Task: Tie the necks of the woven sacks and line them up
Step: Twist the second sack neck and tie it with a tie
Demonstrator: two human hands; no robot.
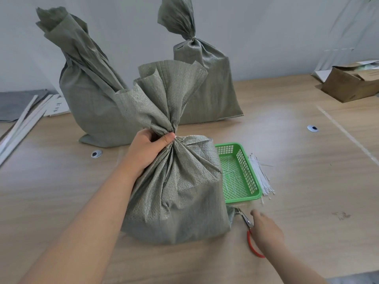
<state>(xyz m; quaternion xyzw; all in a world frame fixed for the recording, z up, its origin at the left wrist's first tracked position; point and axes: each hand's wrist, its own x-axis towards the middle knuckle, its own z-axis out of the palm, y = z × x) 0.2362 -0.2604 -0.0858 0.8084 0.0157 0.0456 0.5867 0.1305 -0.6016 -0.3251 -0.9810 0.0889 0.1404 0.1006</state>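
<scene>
nearest, the right hand [266, 228] lies over red-handled snips [248, 223] on the worktop [61, 191]; blur hides whether it grips them. the left hand [147, 149] clutches the bunched neck of the closest sack [178, 193], which stands upright. just right of it sit a green basket [247, 173] and white ties [261, 177]. farther back stand the left rear sack [90, 103] and the right rear sack [207, 85].
</scene>
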